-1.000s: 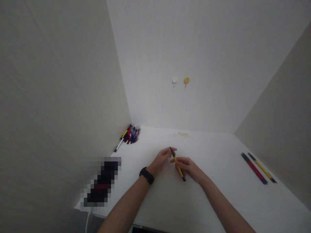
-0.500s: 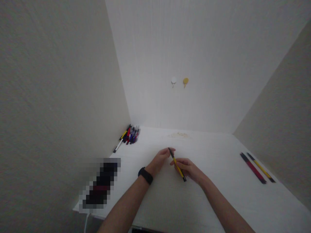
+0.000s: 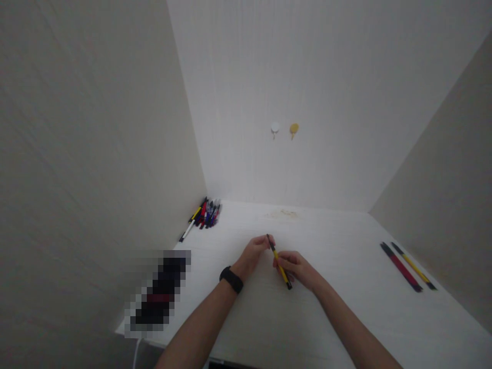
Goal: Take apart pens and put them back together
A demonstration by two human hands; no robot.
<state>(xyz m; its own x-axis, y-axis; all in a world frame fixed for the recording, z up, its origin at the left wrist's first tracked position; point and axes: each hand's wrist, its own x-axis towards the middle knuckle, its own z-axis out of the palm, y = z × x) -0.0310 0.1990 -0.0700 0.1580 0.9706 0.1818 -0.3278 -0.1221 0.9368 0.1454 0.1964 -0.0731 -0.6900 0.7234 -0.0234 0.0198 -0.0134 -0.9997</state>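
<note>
A yellow-and-black pen (image 3: 283, 271) slants between my two hands above the white table. My right hand (image 3: 298, 266) is closed, pinching the pen around its yellow middle between thumb and fingers. At the pen's far, dark end, the fingers of my left hand (image 3: 254, 253) are bent together and touch it; part of their hold is hidden behind the pen. The near black end points down toward me, free of both hands. A black watch band (image 3: 231, 279) circles my left wrist.
Several pens and markers (image 3: 207, 214) lie piled in the back left corner, a white marker (image 3: 187, 230) beside them. To the right, a red-and-black bundle (image 3: 402, 267) lies beside yellow-and-black pens (image 3: 413, 265). A blurred dark object (image 3: 159, 292) sits front left. Walls enclose three sides.
The pen's near end has swung slightly left, and its dark far end looks thinner. My right hand's fingers have drawn in around the pen; my left hand has barely moved.
</note>
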